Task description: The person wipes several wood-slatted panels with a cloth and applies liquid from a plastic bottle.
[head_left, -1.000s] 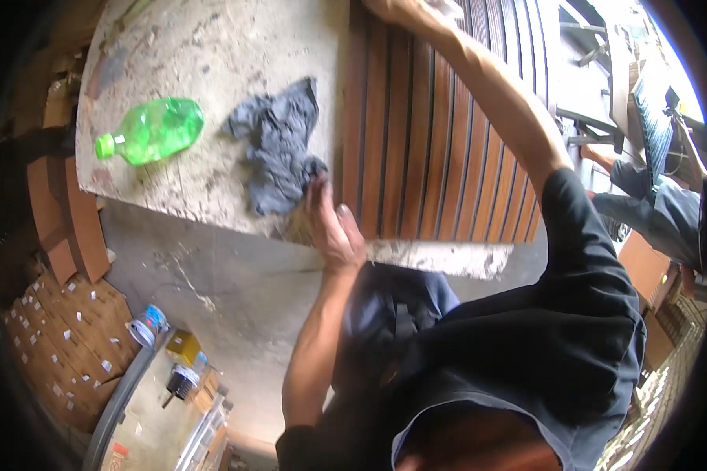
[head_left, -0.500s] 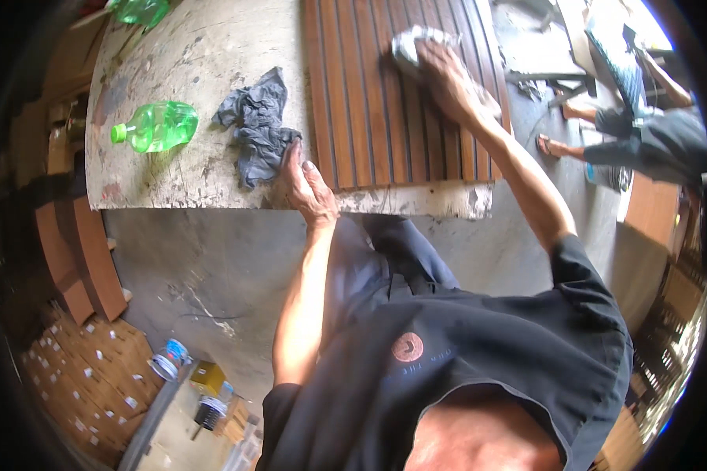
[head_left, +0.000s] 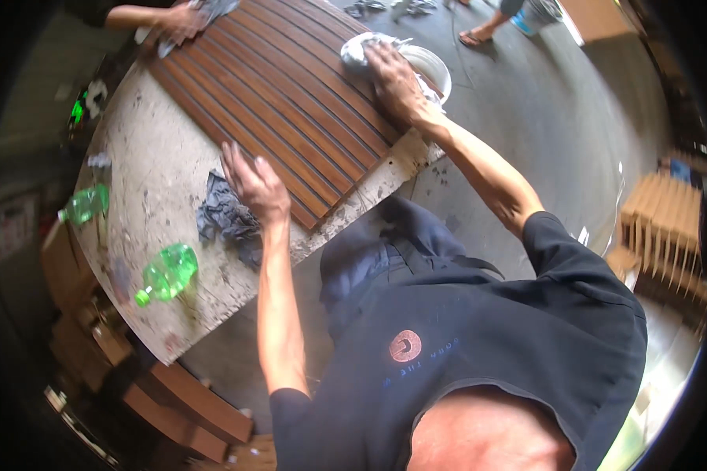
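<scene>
From my remote post I record one slatted panel (head_left: 279, 98): brown wood, dark grooves, lying flat. I find a bunched pale cloth (head_left: 357, 53) at its right edge and a crumpled grey rag (head_left: 224, 210), partly hidden, just beside its left edge.

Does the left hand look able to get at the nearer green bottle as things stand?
Probably yes: the left hand looks empty, at the edge of the slatted panel, and only the crumpled grey cloth lies between it and the nearer green bottle; the hand could likely pass over.
</scene>
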Tool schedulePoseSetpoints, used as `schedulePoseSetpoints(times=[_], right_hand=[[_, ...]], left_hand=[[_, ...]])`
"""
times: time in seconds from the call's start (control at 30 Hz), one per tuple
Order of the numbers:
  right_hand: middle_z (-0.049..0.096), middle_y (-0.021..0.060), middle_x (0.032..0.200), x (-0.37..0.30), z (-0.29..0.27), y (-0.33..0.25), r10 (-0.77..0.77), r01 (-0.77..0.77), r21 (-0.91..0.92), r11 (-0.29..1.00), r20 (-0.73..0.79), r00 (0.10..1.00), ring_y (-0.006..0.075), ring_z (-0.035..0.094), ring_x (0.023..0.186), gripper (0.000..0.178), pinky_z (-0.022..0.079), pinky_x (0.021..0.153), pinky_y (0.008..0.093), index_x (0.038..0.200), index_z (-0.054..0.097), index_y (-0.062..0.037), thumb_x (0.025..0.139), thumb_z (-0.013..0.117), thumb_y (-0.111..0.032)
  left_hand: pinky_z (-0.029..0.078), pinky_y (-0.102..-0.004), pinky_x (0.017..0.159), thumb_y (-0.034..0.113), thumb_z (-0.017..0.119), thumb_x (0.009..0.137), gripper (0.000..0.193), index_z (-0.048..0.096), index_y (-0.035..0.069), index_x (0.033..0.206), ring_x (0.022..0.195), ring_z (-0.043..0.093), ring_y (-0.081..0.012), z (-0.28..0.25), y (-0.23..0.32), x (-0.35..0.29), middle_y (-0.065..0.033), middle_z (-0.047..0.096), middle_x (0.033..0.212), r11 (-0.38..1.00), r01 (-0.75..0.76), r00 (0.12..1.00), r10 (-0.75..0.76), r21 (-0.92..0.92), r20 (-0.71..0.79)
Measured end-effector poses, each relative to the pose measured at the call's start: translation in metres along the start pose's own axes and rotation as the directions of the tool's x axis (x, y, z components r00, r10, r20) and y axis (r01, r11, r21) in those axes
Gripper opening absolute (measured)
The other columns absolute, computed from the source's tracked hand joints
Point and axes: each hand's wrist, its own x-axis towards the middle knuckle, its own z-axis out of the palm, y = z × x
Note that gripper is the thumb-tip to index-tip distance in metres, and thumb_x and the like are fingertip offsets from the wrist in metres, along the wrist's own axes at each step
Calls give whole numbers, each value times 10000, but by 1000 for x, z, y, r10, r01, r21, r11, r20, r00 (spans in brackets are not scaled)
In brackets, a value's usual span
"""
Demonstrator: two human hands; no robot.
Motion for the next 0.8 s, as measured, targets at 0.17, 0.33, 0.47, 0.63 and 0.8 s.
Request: schedulePoseSetpoints(times=[0.17,0.33,0.47,0.63,0.8], right_hand=[[668,279,1310,-94,1,-137,-194,191,116,975,10,981,417,648,1271,451,513,1155,495,1319,631,119,895,621,-37],[567,255,1574,-158,1,-172,-115,76,247,966,148,982,420,500,1520,556,453,1236,573,1480,586,49,955,618,-133],[568,260,1554,-50,13,-104,168,-169,54,984,11,986,429,500,1492,648,433,1250,506,1468,588,48,827,667,-10],[591,248,1543,-131,1,-141,71,-71,5,997,47,996,408,492,1517,566,434,1245,523,1457,614,53,901,615,-55],[591,250,1550,-96,4,-105,178,-177,-47,983,17,984,424,503,1502,562,418,1257,526,1409,638,66,861,651,-58]], left_hand=[[287,-566,1308,305,477,1140,559,476,-23,1592,1571,363,-495,27,-53,15,-285,435,1676,991,-130,979,128,4,155],[305,-577,1298,191,518,1103,489,534,-56,1525,1570,398,-456,35,-44,13,-254,473,1665,972,-224,944,199,71,262],[315,-571,1289,176,526,1088,480,553,-51,1509,1558,411,-458,36,-45,18,-263,475,1662,959,-257,932,214,118,291],[293,-574,1305,178,526,1077,497,556,-62,1511,1577,388,-454,30,-53,18,-269,455,1675,964,-237,936,193,119,295],[290,-566,1301,242,497,1100,508,560,-54,1507,1561,399,-462,30,-45,19,-280,471,1657,955,-282,922,244,89,299]])
